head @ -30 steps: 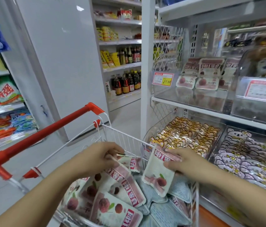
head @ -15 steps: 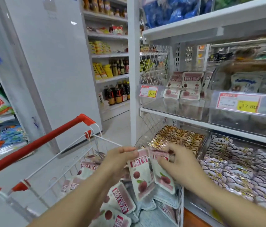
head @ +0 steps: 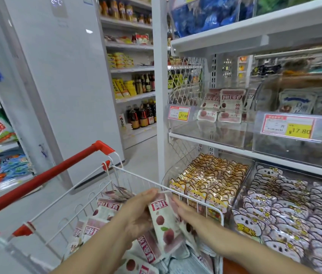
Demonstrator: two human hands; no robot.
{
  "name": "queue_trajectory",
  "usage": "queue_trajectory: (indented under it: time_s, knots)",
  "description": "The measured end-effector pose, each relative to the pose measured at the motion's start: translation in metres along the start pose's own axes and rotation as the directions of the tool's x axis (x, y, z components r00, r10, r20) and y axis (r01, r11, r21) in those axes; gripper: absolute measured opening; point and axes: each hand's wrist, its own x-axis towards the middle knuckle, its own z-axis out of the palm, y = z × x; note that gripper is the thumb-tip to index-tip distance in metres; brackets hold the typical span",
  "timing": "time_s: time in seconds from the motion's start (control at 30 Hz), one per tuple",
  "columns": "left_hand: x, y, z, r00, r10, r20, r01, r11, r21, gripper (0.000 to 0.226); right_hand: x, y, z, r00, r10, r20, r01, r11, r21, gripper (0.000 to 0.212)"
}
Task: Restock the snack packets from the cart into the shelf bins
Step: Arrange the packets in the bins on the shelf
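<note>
Snack packet (head: 163, 224), white with a red fruit print, hangs upright in the lower centre of the frame, above the cart (head: 140, 177). The left hand (head: 136, 216) pinches its upper left edge, thumb on the front and fingers curled behind. The right hand (head: 192, 217) lies against its right edge with fingers pressed together, and seems to pinch a second packet (head: 186, 229) half hidden beneath. Loose packets (head: 89, 232) lie in the cart below. Farther off, right of centre, a clear shelf bin (head: 205, 133) holds matching packets (head: 229, 107) at its back, behind a red and yellow price tag (head: 179, 114).
</note>
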Motion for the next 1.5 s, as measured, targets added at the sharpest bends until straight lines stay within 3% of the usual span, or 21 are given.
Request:
queue_trajectory:
  time_s: [0.13, 0.3, 0.5, 0.57, 0.63, 0.7, 0.77, 0.87, 1.07, 1.23, 1.4, 1.5]
  knots:
    - [0.0, 0.004, -0.001, 1.0, -0.004, 0.02, 0.005, 0.999, -0.038, 0.044, -0.004, 0.002, -0.003, 0.998, -0.053, 0.023, 0.056, 0.991, -0.125, 0.075]
    - [-0.003, 0.01, 0.004, 0.997, 0.028, 0.066, -0.025, 0.999, -0.042, 0.038, -0.003, 0.003, -0.006, 0.985, -0.112, -0.134, 0.12, 0.991, 0.055, 0.093]
    - [-0.015, 0.014, 0.019, 0.959, 0.065, 0.275, -0.089, 0.993, 0.077, 0.05, 0.001, -0.016, -0.024, 0.95, -0.075, -0.303, 0.155, 0.956, 0.248, 0.051]
    - [-0.02, 0.01, 0.025, 0.92, 0.139, 0.368, -0.222, 0.955, 0.195, 0.047, 0.005, -0.024, -0.032, 0.92, -0.082, -0.383, 0.216, 0.922, 0.322, 0.037]
    - [-0.023, 0.006, 0.031, 0.867, 0.23, 0.443, -0.41, 0.833, 0.371, 0.054, 0.007, -0.035, -0.041, 0.893, -0.069, -0.444, 0.234, 0.915, 0.329, 0.039]
    - [-0.024, 0.008, 0.038, 0.837, 0.339, 0.43, -0.529, 0.705, 0.473, 0.06, 0.007, -0.045, -0.048, 0.88, -0.065, -0.471, 0.22, 0.934, 0.281, 0.068]
    - [-0.026, 0.013, 0.044, 0.812, 0.41, 0.415, -0.576, 0.682, 0.451, 0.061, 0.004, -0.059, -0.053, 0.855, -0.077, -0.513, 0.193, 0.965, 0.177, 0.087]
    - [-0.027, 0.025, 0.048, 0.781, 0.472, 0.409, -0.62, 0.664, 0.418, 0.054, -0.009, -0.085, -0.065, 0.854, -0.105, -0.51, 0.129, 0.991, 0.013, 0.089]
    - [-0.033, 0.058, 0.056, 0.745, 0.458, 0.484, -0.657, 0.632, 0.412, 0.054, -0.037, -0.145, -0.111, 0.86, -0.283, -0.425, 0.22, 0.956, -0.193, 0.11]
    - [-0.036, 0.106, 0.087, 0.647, 0.497, 0.578, -0.761, 0.459, 0.458, 0.055, -0.04, -0.199, -0.161, 0.86, -0.419, -0.292, 0.182, 0.785, -0.593, 0.088]
    - [-0.02, 0.166, 0.137, 0.548, 0.528, 0.649, -0.832, 0.261, 0.49, 0.055, -0.026, -0.238, -0.213, 0.797, -0.497, -0.343, 0.106, 0.674, -0.731, 0.08]
    - [-0.004, 0.198, 0.17, 0.526, 0.477, 0.704, -0.838, 0.149, 0.525, 0.044, -0.009, -0.24, -0.249, 0.771, -0.502, -0.392, 0.068, 0.676, -0.733, 0.081]
